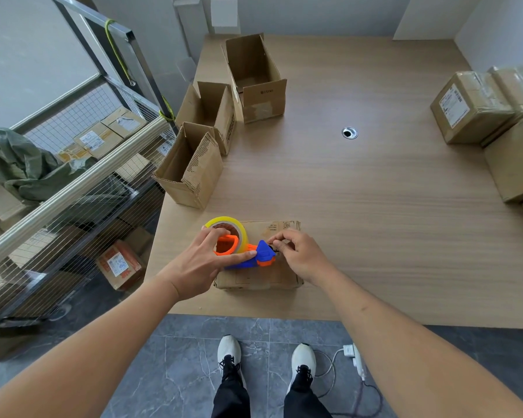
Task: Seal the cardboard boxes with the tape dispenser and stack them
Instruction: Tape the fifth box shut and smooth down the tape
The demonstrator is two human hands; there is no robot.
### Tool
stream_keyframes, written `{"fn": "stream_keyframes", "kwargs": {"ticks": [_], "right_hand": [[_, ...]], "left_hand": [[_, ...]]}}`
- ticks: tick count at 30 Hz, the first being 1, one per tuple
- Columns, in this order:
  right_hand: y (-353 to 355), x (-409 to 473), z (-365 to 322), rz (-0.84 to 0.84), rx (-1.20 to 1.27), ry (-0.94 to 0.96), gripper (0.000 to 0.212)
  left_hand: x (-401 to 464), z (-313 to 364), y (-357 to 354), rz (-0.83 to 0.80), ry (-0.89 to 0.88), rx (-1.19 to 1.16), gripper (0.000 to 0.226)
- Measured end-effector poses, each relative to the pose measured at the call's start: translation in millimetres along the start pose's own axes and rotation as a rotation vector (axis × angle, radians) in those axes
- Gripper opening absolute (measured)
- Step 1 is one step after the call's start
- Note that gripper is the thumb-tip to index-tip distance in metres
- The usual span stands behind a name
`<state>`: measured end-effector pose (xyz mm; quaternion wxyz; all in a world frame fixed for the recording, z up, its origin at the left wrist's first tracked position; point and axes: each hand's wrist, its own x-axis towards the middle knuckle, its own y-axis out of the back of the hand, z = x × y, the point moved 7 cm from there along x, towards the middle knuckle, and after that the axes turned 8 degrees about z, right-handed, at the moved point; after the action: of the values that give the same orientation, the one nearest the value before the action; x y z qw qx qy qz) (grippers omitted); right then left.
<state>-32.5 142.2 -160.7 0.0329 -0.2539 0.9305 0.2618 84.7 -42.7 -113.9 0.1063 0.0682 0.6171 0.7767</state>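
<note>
A closed cardboard box (280, 229) lies flat near the table's front edge. On top of it rests a blue and orange tape dispenser (261, 254) carrying a yellow tape roll (227, 222). My left hand (204, 262) grips the dispenser around its roll and body. My right hand (301, 253) pinches at the dispenser's front end, where the tape comes out; the tape end itself is too small to make out. Three open boxes stand at the table's left: a near one (191, 167), a middle one (215, 111) and a far one (255, 76).
Sealed boxes (480, 107) are stacked along the table's right edge. A cable hole (350, 133) sits mid-table. A wire cart (73, 164) holding parcels stands left of the table. A power strip (355, 356) and my shoes are on the tiled floor.
</note>
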Motion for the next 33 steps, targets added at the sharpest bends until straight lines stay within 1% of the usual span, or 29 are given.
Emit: {"fn": "stream_keyframes", "kwargs": {"ticks": [3,5,6,8,11,13,16,18,20,22,24,26,29,33], "right_hand": [[3.2,-1.0,-0.1,-0.070,0.031,-0.043,0.025],[5.0,0.3,-3.0,-0.093,-0.035,-0.009,0.029],[4.9,1.5,-4.7,-0.084,-0.087,0.026,0.027],[5.2,4.7,-5.1,-0.021,-0.128,0.057,0.015],[5.1,6.8,-0.7,0.071,-0.098,0.005,0.006],[5.4,4.9,1.2,0.107,-0.067,-0.024,0.007],[5.7,1.2,3.8,0.134,-0.062,-0.050,0.007],[5.5,-0.6,6.4,0.153,-0.044,-0.070,0.007],[6.2,-2.0,9.2,0.174,-0.005,-0.083,0.008],[6.9,-4.7,9.8,0.186,0.025,-0.085,0.009],[8.0,-6.7,11.7,0.202,0.057,-0.099,0.011],[15.9,-9.2,18.2,0.256,0.110,-0.138,0.013],[44.7,-18.9,34.0,0.335,0.166,-0.230,0.009],[76.1,-42.3,49.2,0.333,0.218,-0.305,0.005]], "left_hand": [[1.2,0.7,-0.6,0.008,-0.004,0.005,0.098],[2.2,0.8,-0.1,0.012,0.001,0.006,0.097],[2.6,1.1,-0.2,0.010,0.004,0.004,0.097],[2.2,1.8,-0.8,0.005,0.008,-0.004,0.097],[1.2,1.3,-0.6,0.006,0.019,0.002,0.091],[3.9,4.0,0.7,0.025,0.023,0.031,0.083],[11.7,17.5,-2.7,0.067,0.033,0.162,0.077],[15.5,23.8,-3.5,0.128,0.079,0.226,0.074],[15.8,26.1,-1.7,0.182,0.090,0.251,0.069],[13.9,25.1,-0.1,0.171,0.073,0.261,0.064],[13.7,24.7,-1.1,0.133,0.065,0.276,0.068],[10.9,22.0,-1.5,0.135,0.094,0.248,0.064],[2.6,11.5,-1.7,0.149,0.129,0.203,0.059],[2.4,9.3,-4.5,0.131,0.082,0.200,0.060]]}}
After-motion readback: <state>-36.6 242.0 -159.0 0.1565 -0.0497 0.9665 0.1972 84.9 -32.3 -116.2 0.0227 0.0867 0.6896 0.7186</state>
